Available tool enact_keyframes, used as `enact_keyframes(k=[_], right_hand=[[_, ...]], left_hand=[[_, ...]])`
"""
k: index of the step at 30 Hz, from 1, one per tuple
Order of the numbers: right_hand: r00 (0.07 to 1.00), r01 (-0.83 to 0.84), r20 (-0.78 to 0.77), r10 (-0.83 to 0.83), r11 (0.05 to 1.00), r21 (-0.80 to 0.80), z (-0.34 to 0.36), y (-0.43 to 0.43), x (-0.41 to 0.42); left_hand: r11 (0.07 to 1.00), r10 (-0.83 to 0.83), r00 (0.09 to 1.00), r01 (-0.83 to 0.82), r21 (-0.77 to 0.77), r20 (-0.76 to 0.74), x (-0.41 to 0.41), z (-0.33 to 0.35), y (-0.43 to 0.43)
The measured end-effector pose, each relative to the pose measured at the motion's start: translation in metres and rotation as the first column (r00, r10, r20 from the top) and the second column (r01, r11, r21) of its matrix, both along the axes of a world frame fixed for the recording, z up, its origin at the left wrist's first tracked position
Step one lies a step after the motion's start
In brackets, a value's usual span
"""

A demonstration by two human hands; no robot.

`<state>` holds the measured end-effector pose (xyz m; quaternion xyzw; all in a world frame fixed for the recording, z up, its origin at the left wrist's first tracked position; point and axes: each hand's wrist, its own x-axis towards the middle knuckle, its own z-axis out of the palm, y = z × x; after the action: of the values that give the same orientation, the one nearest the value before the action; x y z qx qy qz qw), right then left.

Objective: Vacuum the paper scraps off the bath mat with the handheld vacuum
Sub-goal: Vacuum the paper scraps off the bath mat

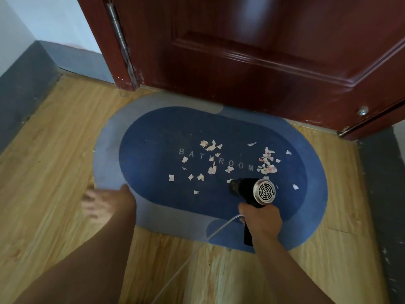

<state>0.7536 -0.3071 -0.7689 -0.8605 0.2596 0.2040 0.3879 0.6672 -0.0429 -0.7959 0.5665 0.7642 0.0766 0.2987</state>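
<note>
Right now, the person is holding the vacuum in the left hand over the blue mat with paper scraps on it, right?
Not quite. The head view shows the vacuum gripped in the right hand, not the left; the left hand is by the mat's edge, holding nothing. The rest holds: the vacuum is over the blue mat, with scraps on it.

You face a dark red wooden door (pixel 252 62), its metal hinge (pixel 117 25) on the door's left edge. Left of the door stands a pale wall (pixel 50 16) with grey skirting (pixel 28 84). Before the door lies light wood-plank floor (pixel 54 154).
</note>
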Motion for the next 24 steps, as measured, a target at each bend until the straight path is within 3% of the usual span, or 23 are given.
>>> enact_keyframes(k=[1,2,3,5,8,10,13,18,24], right_hand=[[1.0,0.016,0.008,-0.016,1.0,-0.015,0.001,-0.005,-0.001],[1.0,0.027,0.014,-0.027,0.999,-0.034,0.003,-0.011,-0.001],[0.999,0.032,0.015,-0.031,0.998,-0.05,0.004,-0.017,-0.002],[0.999,0.036,0.002,-0.036,0.997,-0.062,0.003,-0.026,-0.003],[0.998,0.052,-0.022,-0.053,0.998,-0.047,-0.001,-0.035,-0.003],[0.998,0.041,-0.036,-0.043,0.998,-0.037,-0.002,-0.037,-0.003],[0.998,0.013,-0.057,-0.015,0.999,-0.031,-0.003,-0.038,-0.002],[0.996,0.025,-0.081,-0.025,1.0,-0.004,-0.005,-0.034,-0.002],[0.987,0.145,-0.078,-0.138,0.985,0.092,-0.013,-0.034,-0.002]], left_hand=[[0.964,-0.205,0.978,0.208,0.168,-0.032,0.012,0.011,0.0],[0.864,-0.429,0.902,0.425,0.27,-0.048,0.024,0.013,-0.002],[0.735,-0.617,0.785,0.599,0.317,-0.053,0.037,0.009,-0.005],[0.41,-0.881,0.465,0.845,0.344,-0.092,0.065,0.012,-0.026],[-0.095,-0.989,-0.067,0.97,0.222,-0.129,0.093,0.02,-0.077],[-0.281,-0.956,-0.27,0.955,0.093,-0.115,0.098,0.013,-0.104],[-0.346,-0.934,-0.339,0.937,0.052,-0.111,0.1,0.013,-0.12],[-0.228,-0.972,-0.223,0.972,0.065,-0.076,0.1,0.009,-0.113],[-0.216,-0.974,-0.213,0.976,0.036,-0.081,0.096,0.005,-0.109]])
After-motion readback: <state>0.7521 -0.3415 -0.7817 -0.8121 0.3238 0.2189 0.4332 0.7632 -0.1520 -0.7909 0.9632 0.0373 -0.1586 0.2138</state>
